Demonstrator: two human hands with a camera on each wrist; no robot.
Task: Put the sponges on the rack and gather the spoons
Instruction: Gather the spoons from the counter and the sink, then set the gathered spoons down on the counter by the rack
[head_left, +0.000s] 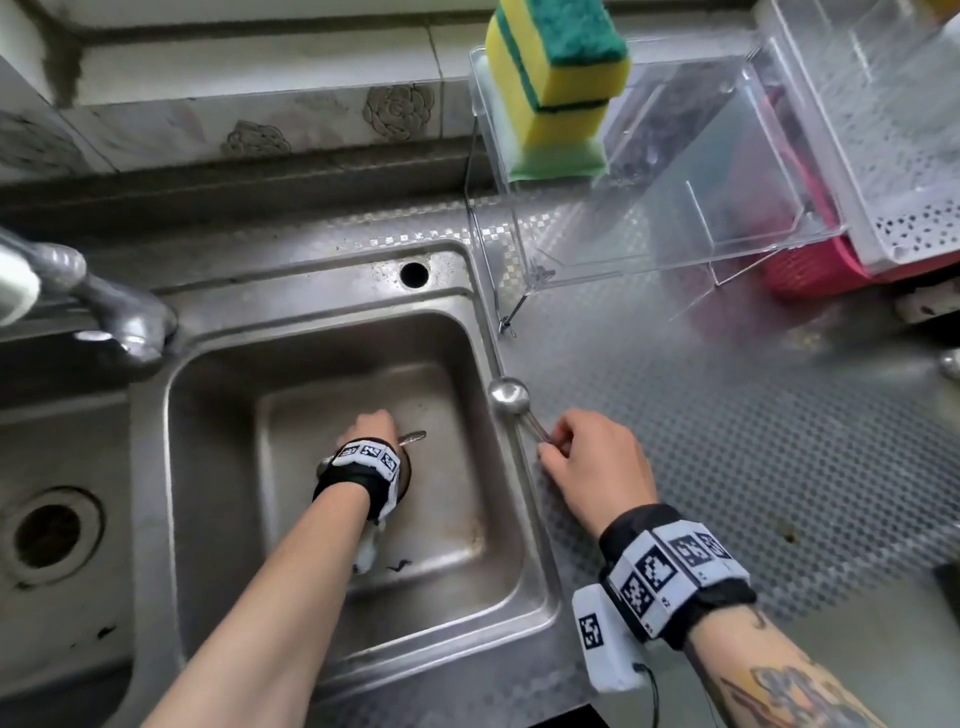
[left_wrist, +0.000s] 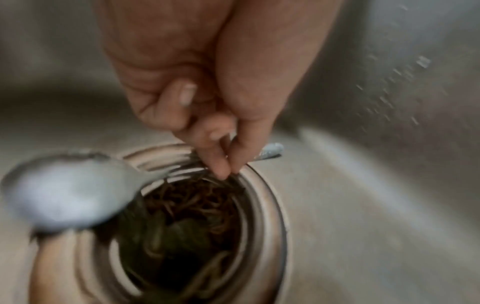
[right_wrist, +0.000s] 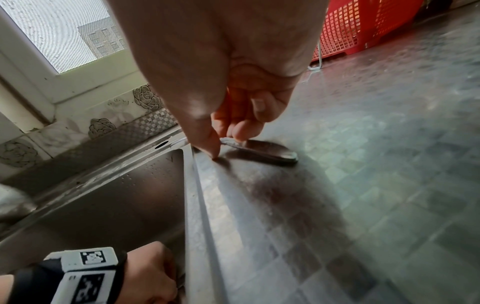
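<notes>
Two yellow sponges (head_left: 563, 78) with green scouring pads sit stacked on the clear rack (head_left: 675, 218) at the back right. My left hand (head_left: 371, 423) is down in the sink (head_left: 467, 519), and its thumb and fingers (left_wrist: 221, 164) pinch the handle of a metal spoon (left_wrist: 67, 189) just above the drain. That spoon's handle end (head_left: 413, 437) pokes out to the right of the hand. My right hand (head_left: 550, 441) is on the counter beside the sink edge and pinches the handle of a second spoon (head_left: 509, 396), which lies flat with its bowl (right_wrist: 270, 151) pointing away.
The drain strainer (left_wrist: 259, 205) under the left hand holds dark food scraps. A faucet (head_left: 104, 306) overhangs the sink's left rim, with a second basin (head_left: 49, 535) further left. A red basket (head_left: 810, 265) and a white perforated tray (head_left: 909, 223) stand behind the rack.
</notes>
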